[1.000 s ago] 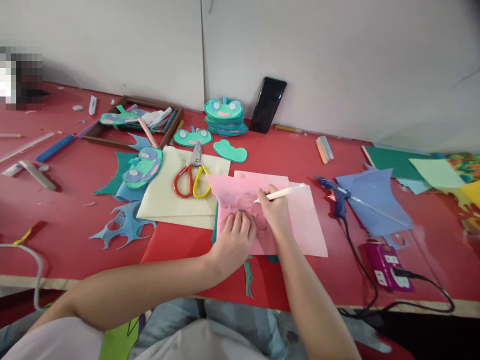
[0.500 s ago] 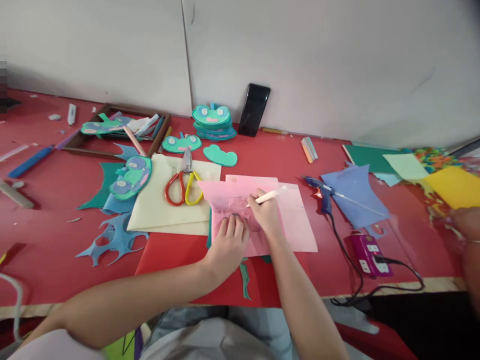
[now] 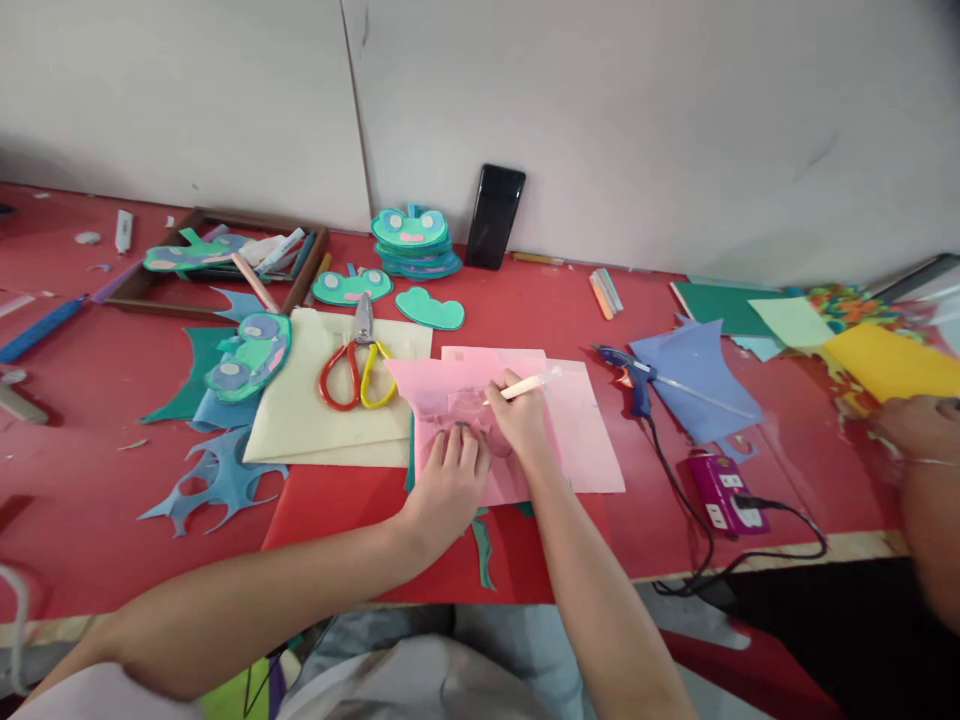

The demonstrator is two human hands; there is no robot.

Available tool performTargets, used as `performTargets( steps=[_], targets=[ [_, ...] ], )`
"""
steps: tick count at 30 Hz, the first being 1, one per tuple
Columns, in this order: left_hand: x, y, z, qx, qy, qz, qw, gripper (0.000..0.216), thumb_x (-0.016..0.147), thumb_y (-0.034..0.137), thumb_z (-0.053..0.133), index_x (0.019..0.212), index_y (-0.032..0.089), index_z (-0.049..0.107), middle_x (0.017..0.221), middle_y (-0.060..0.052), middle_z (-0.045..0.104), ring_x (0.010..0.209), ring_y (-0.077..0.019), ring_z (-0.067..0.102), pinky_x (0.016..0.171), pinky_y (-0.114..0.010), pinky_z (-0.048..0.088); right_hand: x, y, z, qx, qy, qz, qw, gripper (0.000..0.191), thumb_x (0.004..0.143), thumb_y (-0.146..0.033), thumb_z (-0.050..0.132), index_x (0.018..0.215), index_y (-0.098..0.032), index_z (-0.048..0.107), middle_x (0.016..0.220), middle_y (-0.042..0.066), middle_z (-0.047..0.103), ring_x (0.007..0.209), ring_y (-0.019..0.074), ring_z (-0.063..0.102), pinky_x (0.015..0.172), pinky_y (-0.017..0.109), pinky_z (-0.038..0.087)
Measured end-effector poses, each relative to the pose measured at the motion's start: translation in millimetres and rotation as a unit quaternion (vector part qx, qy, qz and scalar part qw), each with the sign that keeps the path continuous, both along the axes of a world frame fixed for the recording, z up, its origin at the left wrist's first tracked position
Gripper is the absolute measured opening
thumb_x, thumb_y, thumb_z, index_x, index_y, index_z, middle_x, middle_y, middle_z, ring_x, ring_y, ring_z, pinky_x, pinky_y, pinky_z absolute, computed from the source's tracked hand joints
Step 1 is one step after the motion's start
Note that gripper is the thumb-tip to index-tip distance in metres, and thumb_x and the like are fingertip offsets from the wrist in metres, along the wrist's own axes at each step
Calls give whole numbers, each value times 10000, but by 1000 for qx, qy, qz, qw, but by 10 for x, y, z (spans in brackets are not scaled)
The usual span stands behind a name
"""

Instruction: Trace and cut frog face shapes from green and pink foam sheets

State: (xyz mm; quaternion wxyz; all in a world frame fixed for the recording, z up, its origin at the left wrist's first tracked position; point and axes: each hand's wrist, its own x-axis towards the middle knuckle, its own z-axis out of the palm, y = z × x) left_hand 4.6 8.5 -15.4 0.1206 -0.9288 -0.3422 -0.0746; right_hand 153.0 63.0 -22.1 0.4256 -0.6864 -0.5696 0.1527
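Note:
My right hand [image 3: 519, 425] grips a pale pen-like stick [image 3: 525, 385], its tip resting on a pink foam sheet [image 3: 577, 430] in the middle of the red table [image 3: 97, 420]. My left hand [image 3: 448, 480] presses its fingers down on the same pink sheet, just left of the tip, over a small shape I cannot make out. Red-and-yellow scissors [image 3: 352, 368] lie on a cream sheet [image 3: 300, 420] to the left of the hands.
A blue glue gun [image 3: 634, 380] with its black cord and a purple power strip [image 3: 720, 490] lie to the right. Green frog cut-outs [image 3: 411, 238], a phone [image 3: 493, 216] against the wall and a wooden tray [image 3: 225, 258] stand behind. Another person's arm [image 3: 926, 470] is at the right edge.
The view has swung to the right, bringing another person's arm and a yellow sheet into sight. My two hands stay on the pink sheet with the stick in much the same place.

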Motion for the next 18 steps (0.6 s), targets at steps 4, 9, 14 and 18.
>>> performTargets(
  steps=[4, 9, 14, 18],
  targets=[
    [-7, -8, 16, 7, 12, -2, 1000, 408, 840, 101, 345, 1209, 28, 504, 1161, -203, 579, 1120, -292, 532, 923, -417, 443, -2, -1, -2, -22, -11, -10, 1000, 284, 740, -250, 486, 535, -219, 293, 451, -70, 300, 433, 100, 308, 457, 243, 247],
    [0, -15, 15, 6, 19, -1, 1000, 409, 843, 105, 343, 1214, 35, 499, 1171, -198, 576, 1128, -293, 527, 931, -419, 438, 0, -21, 19, -37, 24, -13, 999, 289, 747, -281, 486, 535, -218, 300, 448, -68, 311, 433, 103, 335, 442, 233, 254],
    [6, -11, 9, -2, 15, 1, 1000, 408, 848, 107, 340, 1220, 26, 489, 1173, -205, 573, 1137, -294, 519, 935, -424, 434, -11, -24, 17, -17, -24, -1, 1000, 280, 751, -261, 479, 535, -216, 307, 452, -67, 313, 432, 102, 316, 462, 244, 248],
    [0, -7, 8, 0, 15, 1, 1000, 411, 850, 104, 337, 1226, 30, 484, 1180, -203, 571, 1132, -289, 524, 925, -422, 441, -5, -26, 12, -11, 18, -8, 1000, 290, 773, -270, 469, 550, -220, 292, 471, -67, 313, 447, 105, 334, 462, 242, 256]
  ],
)
